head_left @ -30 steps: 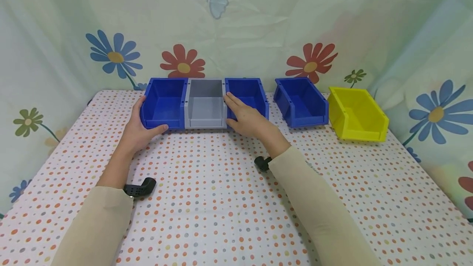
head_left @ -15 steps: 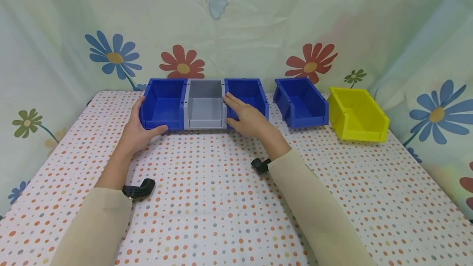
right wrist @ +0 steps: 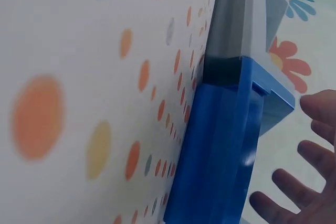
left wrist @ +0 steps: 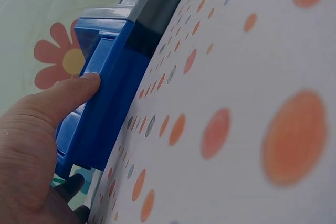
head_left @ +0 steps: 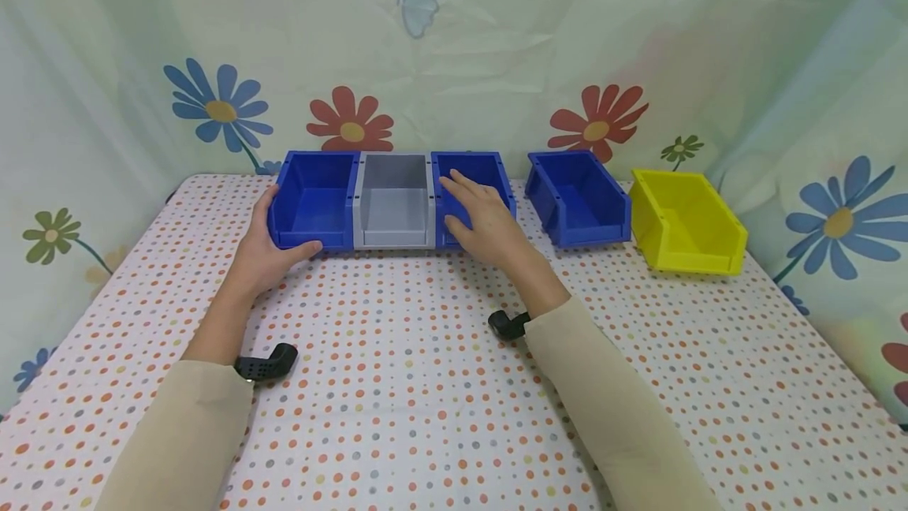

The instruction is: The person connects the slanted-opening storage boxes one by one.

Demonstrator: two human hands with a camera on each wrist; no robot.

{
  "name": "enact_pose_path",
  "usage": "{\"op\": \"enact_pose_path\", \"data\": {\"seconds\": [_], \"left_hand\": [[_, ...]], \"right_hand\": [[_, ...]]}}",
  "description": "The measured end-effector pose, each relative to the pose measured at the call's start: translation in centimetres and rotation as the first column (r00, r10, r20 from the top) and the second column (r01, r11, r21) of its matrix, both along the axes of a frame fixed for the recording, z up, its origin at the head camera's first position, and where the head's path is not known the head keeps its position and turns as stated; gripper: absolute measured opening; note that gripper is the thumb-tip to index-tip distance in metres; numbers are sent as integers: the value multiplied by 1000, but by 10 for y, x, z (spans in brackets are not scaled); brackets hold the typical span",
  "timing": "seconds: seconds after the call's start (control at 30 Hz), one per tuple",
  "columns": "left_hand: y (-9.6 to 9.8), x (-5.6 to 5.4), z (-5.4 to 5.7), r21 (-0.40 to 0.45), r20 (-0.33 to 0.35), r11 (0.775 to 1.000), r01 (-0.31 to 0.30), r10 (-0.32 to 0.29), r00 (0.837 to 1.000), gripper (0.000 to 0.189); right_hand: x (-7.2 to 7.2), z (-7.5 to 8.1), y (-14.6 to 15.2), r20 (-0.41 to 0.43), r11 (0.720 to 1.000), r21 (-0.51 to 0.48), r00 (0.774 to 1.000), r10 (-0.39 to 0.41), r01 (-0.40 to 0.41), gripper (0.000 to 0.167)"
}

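Against the back of the table stand a blue bin (head_left: 315, 211), a grey bin (head_left: 395, 215) and another blue bin (head_left: 484, 169), side by side in a row. My left hand (head_left: 266, 256) holds the leftmost blue bin, thumb on its front lip and fingers along its left side. In the left wrist view the thumb (left wrist: 79, 90) presses on that lip. Over the third bin of the row hovers my right hand (head_left: 489, 229), fingers spread. The right wrist view shows its fingers (right wrist: 296, 187) apart with nothing between them, beside the blue bin's rim.
Right of the row a separate blue bin (head_left: 578, 199) sits turned at an angle, and a yellow bin (head_left: 688, 219) stands beside it. A dotted cloth (head_left: 397, 385) covers the table. A flowered curtain (head_left: 489, 46) hangs behind and at both sides.
My right hand has lifted off the wall between the grey bin and the third bin and shifted slightly right. The left hand and the bins stay where they were.
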State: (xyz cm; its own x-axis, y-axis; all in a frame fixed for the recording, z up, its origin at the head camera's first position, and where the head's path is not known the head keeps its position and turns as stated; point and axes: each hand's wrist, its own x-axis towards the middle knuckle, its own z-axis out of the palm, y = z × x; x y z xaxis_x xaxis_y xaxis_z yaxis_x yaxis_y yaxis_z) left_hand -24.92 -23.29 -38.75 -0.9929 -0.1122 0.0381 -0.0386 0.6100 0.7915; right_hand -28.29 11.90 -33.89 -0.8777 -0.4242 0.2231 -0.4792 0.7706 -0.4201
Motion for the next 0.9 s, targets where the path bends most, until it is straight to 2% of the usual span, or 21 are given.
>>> {"op": "enact_pose_path", "data": {"seconds": [0.23,0.9], "left_hand": [[0,1,-1,6,-8,1000,0,0,1000,119],[0,1,0,4,-12,1000,-1,1,1000,118]], "right_hand": [[6,-1,12,-108,997,-78,994,3,-12,60],[9,1,38,-128,986,-159,990,-61,40,58]]}}
